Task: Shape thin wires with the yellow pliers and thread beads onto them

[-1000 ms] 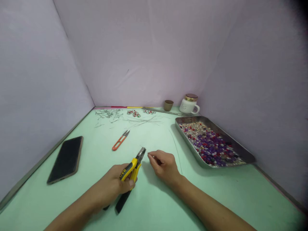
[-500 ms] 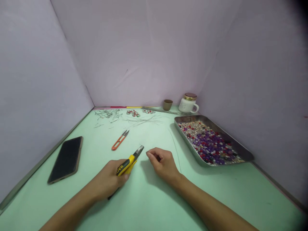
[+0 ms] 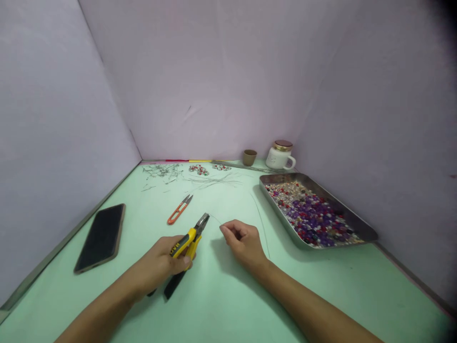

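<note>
My left hand [image 3: 170,261] is wrapped round the yellow and black handles of a pair of pliers [image 3: 193,237], whose metal jaws point up and away to the right. Across a small gap, my right hand [image 3: 243,242] is closed in a pinch on a thin wire [image 3: 216,219]. The wire runs from the fingertips up to the left, close to the plier jaws; whether the jaws touch it I cannot tell. Just beyond the pliers lies a pair of orange thread snips [image 3: 179,210], blades pointing away.
A metal tray [image 3: 282,216] of mixed beads stands at right. A phone [image 3: 100,238] lies at left. Along the back are wire scraps [image 3: 162,170], beaded pieces [image 3: 199,169], loose wires [image 3: 214,179], a small brown cup [image 3: 249,157] and a lidded white mug [image 3: 278,157].
The pliers have shifted slightly left and their handles have spread apart. More of the wire shows between the jaws and my right fingertips. My right hand has barely moved.
</note>
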A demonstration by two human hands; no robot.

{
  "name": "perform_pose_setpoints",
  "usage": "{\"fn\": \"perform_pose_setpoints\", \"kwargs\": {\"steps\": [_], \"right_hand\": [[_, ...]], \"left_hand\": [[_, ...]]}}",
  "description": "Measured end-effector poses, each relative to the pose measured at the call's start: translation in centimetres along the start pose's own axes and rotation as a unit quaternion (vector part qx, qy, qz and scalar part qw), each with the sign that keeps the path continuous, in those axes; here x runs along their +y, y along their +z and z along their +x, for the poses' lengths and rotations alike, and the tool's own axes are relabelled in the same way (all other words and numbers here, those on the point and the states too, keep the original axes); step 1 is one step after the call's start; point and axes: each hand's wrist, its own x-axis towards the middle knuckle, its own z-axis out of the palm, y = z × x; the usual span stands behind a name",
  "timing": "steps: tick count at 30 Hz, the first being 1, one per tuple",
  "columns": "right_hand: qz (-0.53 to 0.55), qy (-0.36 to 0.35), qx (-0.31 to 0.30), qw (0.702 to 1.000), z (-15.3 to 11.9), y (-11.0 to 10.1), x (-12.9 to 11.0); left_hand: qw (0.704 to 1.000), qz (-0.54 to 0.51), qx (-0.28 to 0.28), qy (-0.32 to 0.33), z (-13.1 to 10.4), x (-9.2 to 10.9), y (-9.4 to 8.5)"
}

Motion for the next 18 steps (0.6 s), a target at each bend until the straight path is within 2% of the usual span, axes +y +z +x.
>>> {"fn": "perform_pose_setpoints", "kwargs": {"steps": [6, 18], "right_hand": [[-0.020, -0.034, -0.001, 0.999, -0.08, 0.08, 0.08], [-0.025, -0.041, 0.000, 0.999, -0.21, 0.02, 0.12]], "left_hand": [[1.000, 0.006, 0.000, 0.003, 0.17, -0.17, 0.27], [1.000, 0.018, 0.013, -0.014, 0.10, -0.12, 0.26]]}}
